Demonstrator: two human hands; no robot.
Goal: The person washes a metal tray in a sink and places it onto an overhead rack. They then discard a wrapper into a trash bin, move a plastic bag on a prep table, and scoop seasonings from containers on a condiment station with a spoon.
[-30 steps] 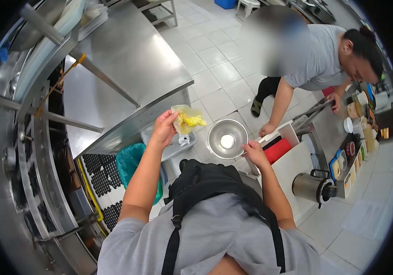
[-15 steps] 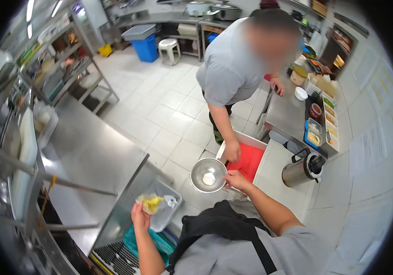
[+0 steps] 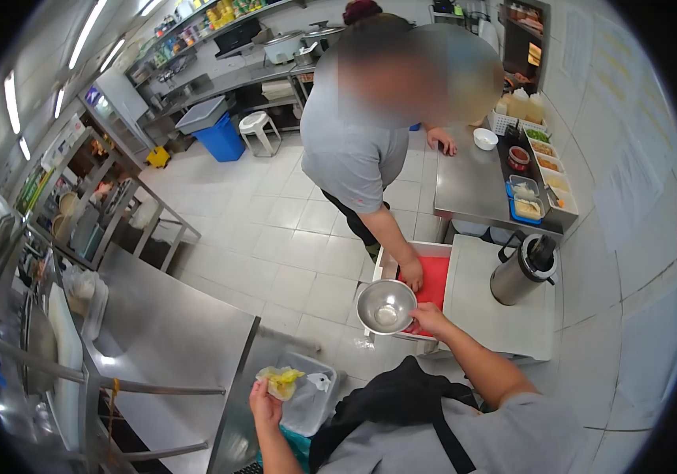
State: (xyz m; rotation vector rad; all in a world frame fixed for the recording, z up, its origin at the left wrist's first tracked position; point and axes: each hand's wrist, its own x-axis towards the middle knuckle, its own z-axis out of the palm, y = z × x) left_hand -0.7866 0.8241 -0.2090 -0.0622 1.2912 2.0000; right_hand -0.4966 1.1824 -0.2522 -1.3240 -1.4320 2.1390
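My left hand (image 3: 266, 401) pinches a crumpled clear plastic bag with yellow contents (image 3: 282, 382), above a clear plastic tub (image 3: 307, 401). A white scrap (image 3: 319, 381) shows at the tub's far side. With my right hand (image 3: 431, 320) I grip the rim of a stainless steel bowl (image 3: 386, 307), tilted so that its inside faces me. Apart from a bright patch at the bottom, nothing can be made out in the bowl. Just beyond it, a co-worker's hand (image 3: 411, 273) reaches into an open white drawer with a red lining (image 3: 435, 278).
The co-worker (image 3: 354, 154) leans over the drawer. At right, a steel thermos jug (image 3: 515, 275) stands on a white cabinet top (image 3: 472, 336). Behind it, a steel counter (image 3: 465, 186) carries a white bowl (image 3: 485, 140) and ingredient containers. A steel table (image 3: 172, 324) lies to my left.
The view has tilted up and shifted. My right hand has brought the bowl closer to the drawer. The co-worker's hand has gone deeper into the drawer. My left hand still holds the bag.
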